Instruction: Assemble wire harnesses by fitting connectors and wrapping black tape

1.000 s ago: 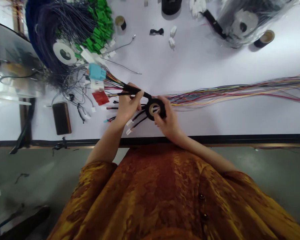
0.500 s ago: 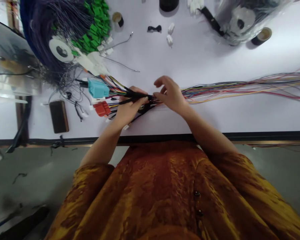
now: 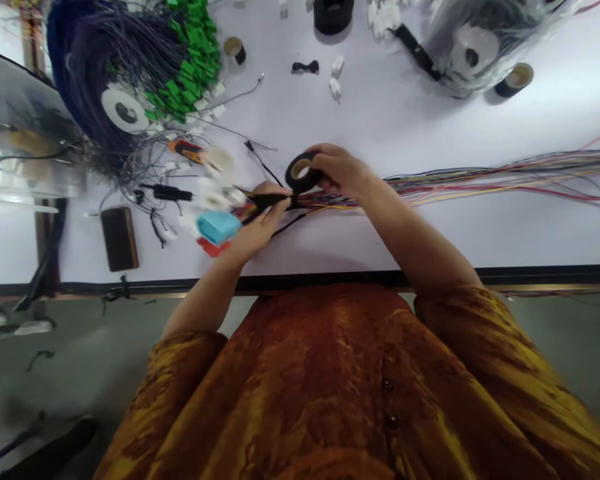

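Wire bundle (image 3: 430,180): crosses mid-frame above the table (image 3: 445,240); coloured strands run off the right edge, cut off there. Black-wrapped section at centre.

Tape roll (image 3: 306,183): black, pale core, at frame centre, just above the wrapped section; a short dark strip appears to link the two.

Left hand (image 3: 265,220): closed, thumb and fingers pinching the wrapped section; undersides of the fingers hidden. Right hand (image 3: 343,175): curled, fingers gripping the roll's right rim; thumb not clearly made out. Its wrist covers part of the strands.

Left of the left hand: light blue connector (image 3: 217,227), red connector (image 3: 213,247) partly hidden beneath it, white connectors (image 3: 219,165) badly blurred. Any markings on these: cannot tell.

Further left: orange-and-black tool (image 3: 186,151), partly overlapped; dark rectangular object (image 3: 119,239), lettering, if any, too small to tell.

Upper left: green connectors (image 3: 195,67) on dark wires, white ring (image 3: 125,111); cut off at top.

Top centre: large black roll (image 3: 333,20), cut off by the frame edge. Upper right: clear plastic bag (image 3: 480,53), contents hard to make out through glare; small roll (image 3: 515,80) beside it.
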Demonstrator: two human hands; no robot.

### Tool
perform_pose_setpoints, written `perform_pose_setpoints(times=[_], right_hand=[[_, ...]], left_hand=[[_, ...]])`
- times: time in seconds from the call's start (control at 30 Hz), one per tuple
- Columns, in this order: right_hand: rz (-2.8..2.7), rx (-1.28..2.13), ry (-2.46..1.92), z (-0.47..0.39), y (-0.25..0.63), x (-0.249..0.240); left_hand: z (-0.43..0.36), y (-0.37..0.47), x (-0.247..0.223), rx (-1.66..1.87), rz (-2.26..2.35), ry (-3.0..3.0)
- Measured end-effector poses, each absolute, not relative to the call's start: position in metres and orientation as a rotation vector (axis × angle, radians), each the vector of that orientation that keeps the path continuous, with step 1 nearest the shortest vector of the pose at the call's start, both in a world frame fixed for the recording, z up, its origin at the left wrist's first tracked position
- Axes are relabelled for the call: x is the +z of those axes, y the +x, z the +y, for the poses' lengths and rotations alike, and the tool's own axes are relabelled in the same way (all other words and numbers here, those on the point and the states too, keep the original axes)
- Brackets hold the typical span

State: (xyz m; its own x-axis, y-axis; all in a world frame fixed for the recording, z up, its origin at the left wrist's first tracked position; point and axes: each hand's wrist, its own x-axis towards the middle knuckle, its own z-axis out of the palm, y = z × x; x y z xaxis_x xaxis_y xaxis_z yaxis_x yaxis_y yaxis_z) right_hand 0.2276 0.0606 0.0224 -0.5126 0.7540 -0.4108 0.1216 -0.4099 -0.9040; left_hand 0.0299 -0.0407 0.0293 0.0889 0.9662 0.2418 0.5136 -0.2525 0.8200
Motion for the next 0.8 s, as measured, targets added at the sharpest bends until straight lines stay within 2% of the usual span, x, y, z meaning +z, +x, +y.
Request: perform_pose_setpoints(times=[0.13, 0.27, 0.47, 0.63, 0.8], right_hand=[[-1.226, 1.814, -1.278, 0.029, 0.261, 0.019], [-1.186, 1.740, -1.279, 0.010, 0.264, 0.001], [-1.202, 1.649, -1.326, -0.004, 0.258, 0.004], [-1.185, 1.742, -1.264, -0.052, 0.241, 0.020], [-1.069, 1.803, -1.242, -0.066, 0.234, 0.011]], left_hand=[[-0.031, 0.032, 0.002, 1.187, 1.408, 1.326], [-0.025, 0.037, -0.017, 1.120, 1.314, 1.080], [-0.027, 0.039, -0.010, 1.072, 1.299, 1.279], [-0.022, 0.036, -0.006, 1.073, 1.370, 1.515], [-0.018, 0.031, -0.002, 0.948, 1.403, 1.631]])
